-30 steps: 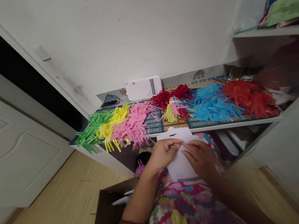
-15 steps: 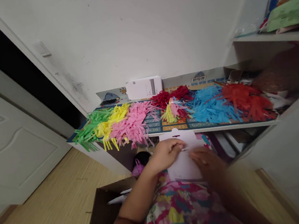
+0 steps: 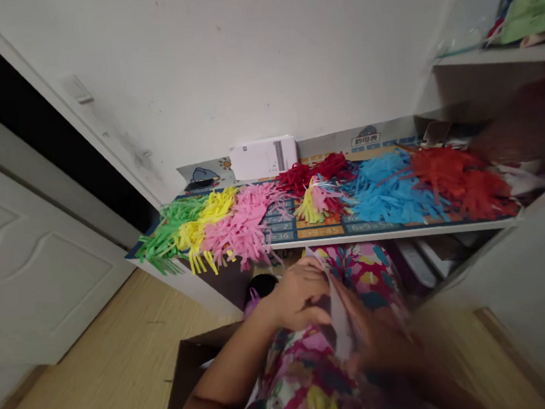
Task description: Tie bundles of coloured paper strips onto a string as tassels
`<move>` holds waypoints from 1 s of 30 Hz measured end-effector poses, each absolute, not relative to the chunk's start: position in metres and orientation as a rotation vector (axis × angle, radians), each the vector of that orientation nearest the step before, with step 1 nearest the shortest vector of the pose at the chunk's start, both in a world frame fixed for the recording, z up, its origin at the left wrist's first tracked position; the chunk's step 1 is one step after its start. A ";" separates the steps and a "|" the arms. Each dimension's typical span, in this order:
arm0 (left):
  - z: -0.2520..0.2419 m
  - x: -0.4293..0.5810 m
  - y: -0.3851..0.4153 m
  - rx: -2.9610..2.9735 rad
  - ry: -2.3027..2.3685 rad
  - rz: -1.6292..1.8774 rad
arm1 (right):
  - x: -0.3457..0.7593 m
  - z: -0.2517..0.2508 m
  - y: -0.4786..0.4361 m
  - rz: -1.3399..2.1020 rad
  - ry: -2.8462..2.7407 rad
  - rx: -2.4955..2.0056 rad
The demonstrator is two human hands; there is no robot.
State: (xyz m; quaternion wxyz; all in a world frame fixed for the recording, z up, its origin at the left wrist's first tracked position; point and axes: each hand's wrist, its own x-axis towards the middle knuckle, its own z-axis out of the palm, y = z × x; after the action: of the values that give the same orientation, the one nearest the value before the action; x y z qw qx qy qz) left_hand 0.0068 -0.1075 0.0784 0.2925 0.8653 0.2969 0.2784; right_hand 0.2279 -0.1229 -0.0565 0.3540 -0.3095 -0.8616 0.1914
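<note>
Over my lap, a white card (image 3: 341, 317) stands tilted nearly edge-on between my two hands. My left hand (image 3: 301, 295) is closed on its left side, fingers curled against the upper part. On the other side my right hand (image 3: 374, 333) presses against the card, its fingers blurred by motion and in shadow. The slot seen earlier in the card is out of sight. On the shelf before me lie bunches of fringed paper strips: green (image 3: 171, 230), yellow (image 3: 201, 221), pink (image 3: 243, 226), dark red (image 3: 315, 171), blue (image 3: 391, 186) and red (image 3: 463, 180). A small multicoloured tassel (image 3: 319, 200) sits mid-shelf.
A stack of white cards (image 3: 264, 159) leans at the wall behind the strips. Below left stands an open cardboard box (image 3: 185, 373). The shelf edge (image 3: 353, 238) runs just beyond my hands. A dark phone-like object (image 3: 200, 185) lies at the back left.
The white card has turned from facing me to nearly edge-on. My left hand has shifted slightly down, and my right hand has come round the card's other side.
</note>
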 end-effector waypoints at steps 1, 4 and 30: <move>0.077 0.000 -0.105 2.281 0.822 0.745 | 0.212 -0.054 -0.120 0.409 -2.273 -0.746; 0.067 -0.024 -0.107 2.106 1.050 0.772 | 0.181 -0.059 -0.109 0.131 -2.334 -0.688; -0.015 -0.052 -0.159 0.789 1.359 1.117 | 0.096 -0.075 -0.114 0.994 -1.759 -0.957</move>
State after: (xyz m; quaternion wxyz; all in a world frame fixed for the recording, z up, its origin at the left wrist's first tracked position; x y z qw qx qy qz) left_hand -0.0525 -0.1587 -0.0149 0.5702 0.3362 0.5791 0.4759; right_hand 0.0956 -0.1141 -0.0745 0.4378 -0.3848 -0.7075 0.3997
